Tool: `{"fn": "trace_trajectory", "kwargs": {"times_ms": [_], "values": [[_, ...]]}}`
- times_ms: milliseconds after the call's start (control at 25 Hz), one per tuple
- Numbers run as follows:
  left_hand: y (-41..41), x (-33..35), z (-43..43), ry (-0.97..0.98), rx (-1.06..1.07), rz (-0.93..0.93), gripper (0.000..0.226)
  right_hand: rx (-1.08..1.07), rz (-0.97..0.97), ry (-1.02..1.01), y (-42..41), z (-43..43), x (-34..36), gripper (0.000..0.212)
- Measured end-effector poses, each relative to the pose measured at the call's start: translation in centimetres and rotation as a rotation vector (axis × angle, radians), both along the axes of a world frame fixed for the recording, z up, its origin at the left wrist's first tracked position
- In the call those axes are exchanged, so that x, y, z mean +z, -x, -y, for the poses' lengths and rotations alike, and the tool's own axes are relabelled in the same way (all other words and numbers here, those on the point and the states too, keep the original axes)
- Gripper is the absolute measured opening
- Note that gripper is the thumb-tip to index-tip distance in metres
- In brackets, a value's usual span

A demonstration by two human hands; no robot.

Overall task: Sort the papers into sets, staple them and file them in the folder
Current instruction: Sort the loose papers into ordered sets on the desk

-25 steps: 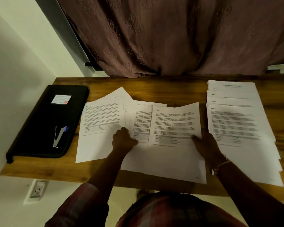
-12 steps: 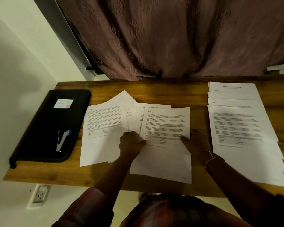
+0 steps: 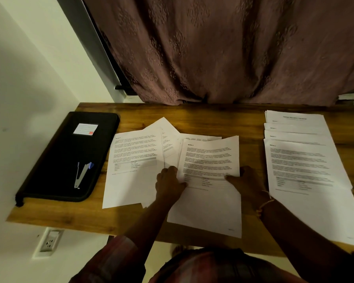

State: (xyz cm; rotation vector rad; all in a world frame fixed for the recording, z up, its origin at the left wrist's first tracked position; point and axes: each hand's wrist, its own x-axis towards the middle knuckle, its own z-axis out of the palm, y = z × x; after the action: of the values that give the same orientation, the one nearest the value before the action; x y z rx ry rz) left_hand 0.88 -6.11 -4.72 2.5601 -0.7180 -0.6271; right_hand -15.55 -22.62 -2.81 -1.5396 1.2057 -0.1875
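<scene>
Closed black folder (image 3: 65,160) at the desk's (image 3: 192,113) left end, a stapler (image 3: 82,174) on its cover. Your left hand (image 3: 169,185) and right hand (image 3: 247,180) grip opposite edges of the printed papers (image 3: 208,158) at desk centre; another stepped pile (image 3: 307,170) lies to your right.

You wear a checked shirt (image 3: 202,268) in dull red and grey, filling the view at six o'clock. Its left sleeve (image 3: 110,260) stops short of the forearm. A thin yellowish thread (image 3: 264,206) circles the wrist behind your right hand (image 3: 246,181) — knotted, ends loose.
</scene>
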Motion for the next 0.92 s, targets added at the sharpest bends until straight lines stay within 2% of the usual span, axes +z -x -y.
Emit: {"fn": "trace_trajectory", "kwargs": {"times_ms": [120,200,360,520,640,760,920], "values": [[0.1,-0.3,-0.3,0.013,-0.026,0.018,0.054,-0.052,0.036,-0.03,0.7,0.0,0.2,0.043],[0.2,-0.6,-0.6,-0.006,-0.071,0.106,0.054,-0.047,0.053,-0.016,1.8,0.5,0.4,0.036],[-0.1,-1.1,-1.4,-0.103,-0.217,0.299,0.063,-0.064,-0.029,0.227,4.2,2.7,1.9,0.031],[-0.4,-1.6,-1.7,-0.099,-0.253,0.294,0.072,0.009,-0.071,0.419,5.4,4.6,3.5,0.026],[-0.5,-1.7,-1.9,-0.057,-0.225,0.276,0.069,0.063,-0.014,0.432,5.7,5.2,4.5,0.023],[-0.5,-1.9,-2.0,-0.043,-0.215,0.291,0.062,0.105,-0.009,0.393,5.5,5.5,5.6,0.031],[0.4,-1.9,-2.1,-0.063,-0.341,0.362,0.052,0.145,-0.006,0.336,5.4,5.7,6.4,0.035]]}}
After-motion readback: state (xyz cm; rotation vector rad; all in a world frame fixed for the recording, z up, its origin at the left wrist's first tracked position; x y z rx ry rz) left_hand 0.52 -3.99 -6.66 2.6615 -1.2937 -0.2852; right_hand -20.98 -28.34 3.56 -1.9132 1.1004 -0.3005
